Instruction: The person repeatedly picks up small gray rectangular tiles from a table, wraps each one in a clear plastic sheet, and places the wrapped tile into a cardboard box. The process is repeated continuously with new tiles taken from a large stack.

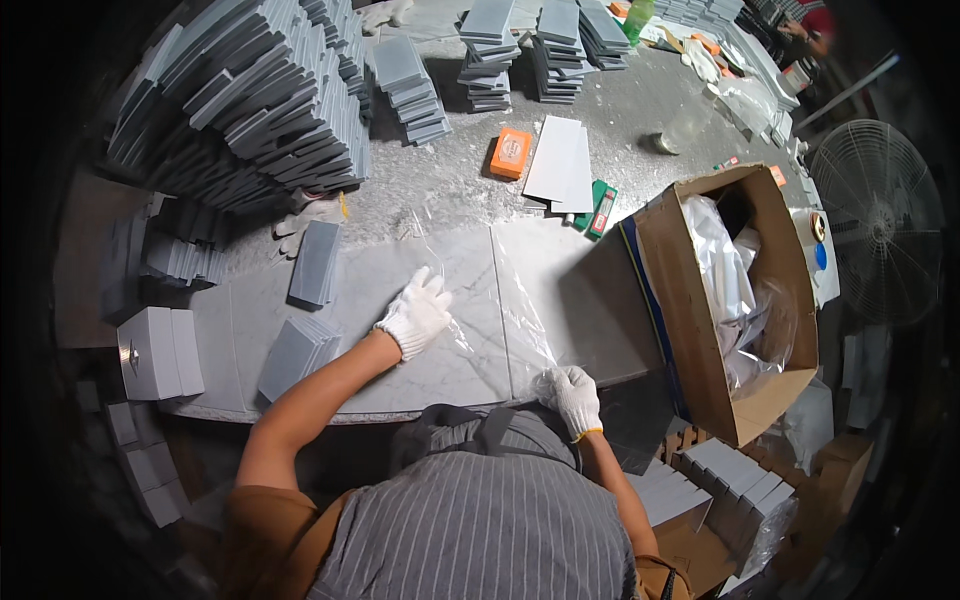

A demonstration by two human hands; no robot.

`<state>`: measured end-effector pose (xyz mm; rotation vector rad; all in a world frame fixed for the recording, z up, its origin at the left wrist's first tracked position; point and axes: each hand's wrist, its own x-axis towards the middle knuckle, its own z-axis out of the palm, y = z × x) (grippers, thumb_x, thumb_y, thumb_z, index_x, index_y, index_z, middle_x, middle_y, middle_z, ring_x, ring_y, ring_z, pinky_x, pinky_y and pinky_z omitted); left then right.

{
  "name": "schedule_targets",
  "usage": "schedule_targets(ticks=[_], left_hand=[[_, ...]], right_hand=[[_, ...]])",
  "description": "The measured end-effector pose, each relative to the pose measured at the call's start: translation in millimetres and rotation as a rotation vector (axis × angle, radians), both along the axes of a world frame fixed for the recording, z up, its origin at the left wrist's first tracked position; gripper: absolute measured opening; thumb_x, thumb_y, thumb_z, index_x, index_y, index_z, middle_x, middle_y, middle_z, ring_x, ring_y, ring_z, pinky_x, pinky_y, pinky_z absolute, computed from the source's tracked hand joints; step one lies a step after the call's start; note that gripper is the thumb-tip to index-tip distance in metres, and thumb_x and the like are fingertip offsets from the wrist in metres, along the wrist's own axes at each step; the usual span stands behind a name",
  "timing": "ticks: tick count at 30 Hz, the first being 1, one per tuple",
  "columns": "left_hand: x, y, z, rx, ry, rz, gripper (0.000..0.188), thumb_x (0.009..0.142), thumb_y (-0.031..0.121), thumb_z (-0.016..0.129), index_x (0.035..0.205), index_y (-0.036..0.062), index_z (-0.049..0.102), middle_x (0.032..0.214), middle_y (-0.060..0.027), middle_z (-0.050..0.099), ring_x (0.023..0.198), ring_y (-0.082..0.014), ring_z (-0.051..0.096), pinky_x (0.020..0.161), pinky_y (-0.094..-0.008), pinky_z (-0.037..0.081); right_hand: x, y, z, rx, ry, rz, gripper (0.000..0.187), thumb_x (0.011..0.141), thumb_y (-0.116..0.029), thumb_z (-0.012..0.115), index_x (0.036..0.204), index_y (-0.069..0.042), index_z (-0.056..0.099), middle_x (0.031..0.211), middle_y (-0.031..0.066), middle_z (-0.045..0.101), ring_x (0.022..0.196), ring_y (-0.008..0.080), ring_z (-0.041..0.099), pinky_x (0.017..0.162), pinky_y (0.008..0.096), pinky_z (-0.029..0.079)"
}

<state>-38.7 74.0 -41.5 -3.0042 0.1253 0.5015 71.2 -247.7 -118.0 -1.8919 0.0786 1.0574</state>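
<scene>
White knitted gloves cover both hands. A thin transparent plastic bag (pixel 520 312) stretches between them over the marble tabletop. My left hand (pixel 418 314) is closed on its left part, fingers bent, above the middle of the marble. At the front edge of the table, my right hand (pixel 573 400) pinches the bag's gathered near corner. Left of my left hand, a small stack of grey rectangular tiles (pixel 316 264) lies on the table. Nearer to me is a fanned stack of similar grey tiles (pixel 298 356).
An open cardboard box (pixel 680 290) with plastic bags stands at right, a fan (pixel 878 222) beyond it. Tall tile piles (pixel 270 100) rise at far left. An orange box (pixel 511 153), white panels (pixel 560 165) and a green box (pixel 598 208) lie ahead. White boxes (pixel 160 353) sit at left.
</scene>
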Motion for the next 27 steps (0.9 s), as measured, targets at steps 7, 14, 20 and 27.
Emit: schedule_targets(ticks=[7, 14, 20, 27], left_hand=[[25, -90, 33, -0.333, -0.168, -0.214, 0.037, 0.073, 0.039, 0.073, 0.101, 0.015, 0.067, 0.123, -0.0051, 0.06, 0.121, -0.0284, 0.052, 0.11, -0.0512, 0.033], [-9, -74, 8, -0.641, 0.152, 0.126, 0.032, 0.082, 0.04, 0.068, 0.089, 0.0083, 0.07, 0.103, -0.0096, 0.067, 0.112, -0.0282, 0.057, 0.101, -0.0428, 0.042], [51, -51, -17, -0.359, -0.476, 0.221, 0.041, 0.082, 0.037, 0.068, 0.115, 0.0116, 0.067, 0.129, -0.0101, 0.059, 0.123, -0.0299, 0.049, 0.109, -0.0474, 0.034], [45, -73, -52, -0.259, -0.327, 0.152, 0.061, 0.087, 0.055, 0.058, 0.139, 0.0224, 0.057, 0.148, -0.0106, 0.047, 0.141, -0.0327, 0.031, 0.118, -0.0574, 0.013]], right_hand=[[-20, 9, 28, -0.043, -0.031, -0.074, 0.032, 0.095, -0.031, 0.065, 0.083, -0.002, 0.067, 0.065, 0.0009, 0.06, 0.061, 0.0083, 0.051, 0.059, 0.0289, 0.044], [-42, -4, 30, 0.029, -0.418, -0.099, 0.022, 0.094, -0.022, 0.067, 0.09, 0.0, 0.066, 0.075, 0.0011, 0.062, 0.066, 0.0113, 0.056, 0.063, 0.0296, 0.048], [-66, -11, 45, 0.058, -0.089, -0.224, 0.019, 0.093, -0.022, 0.068, 0.086, -0.006, 0.06, 0.071, -0.0034, 0.057, 0.06, 0.0042, 0.05, 0.054, 0.0217, 0.043], [-87, -39, 86, 0.23, -0.001, -0.224, 0.021, 0.09, -0.006, 0.07, 0.105, -0.004, 0.056, 0.077, -0.004, 0.052, 0.066, 0.005, 0.05, 0.06, 0.021, 0.044]])
